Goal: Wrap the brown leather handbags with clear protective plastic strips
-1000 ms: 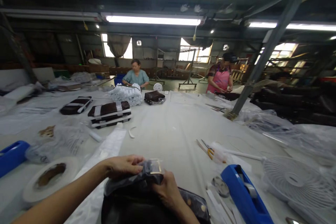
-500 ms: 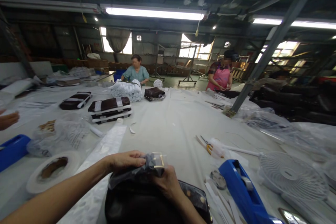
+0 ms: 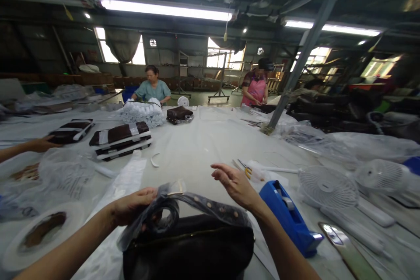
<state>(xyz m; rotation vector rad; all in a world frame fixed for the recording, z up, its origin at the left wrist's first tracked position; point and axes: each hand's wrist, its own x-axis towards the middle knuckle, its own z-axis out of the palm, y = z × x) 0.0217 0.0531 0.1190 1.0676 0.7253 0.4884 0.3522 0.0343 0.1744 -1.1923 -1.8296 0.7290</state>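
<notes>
A dark brown leather handbag with a zip along its top lies right before me. Its strap, wrapped in clear film and studded with gold-coloured rivets, arches over the bag and coils at the left end. My left hand is closed on the coiled strap near a pale gold buckle; some of its fingers are hidden behind the film. My right hand is raised beyond the bag's right end, fingers stretched out, holding nothing. A blue tape dispenser stands beside my right forearm.
A co-worker's hand touches a wrapped dark bag at left. Stacked bags, a large white roll and plastic bags lie nearby. At right are yellow-handled snips, a fan and a phone. Two people work across the table.
My right hand has let go of the strap and moved up and right. The strap now arches over the bag. A co-worker's hand has reached the wrapped bag at left. The view has turned right.
</notes>
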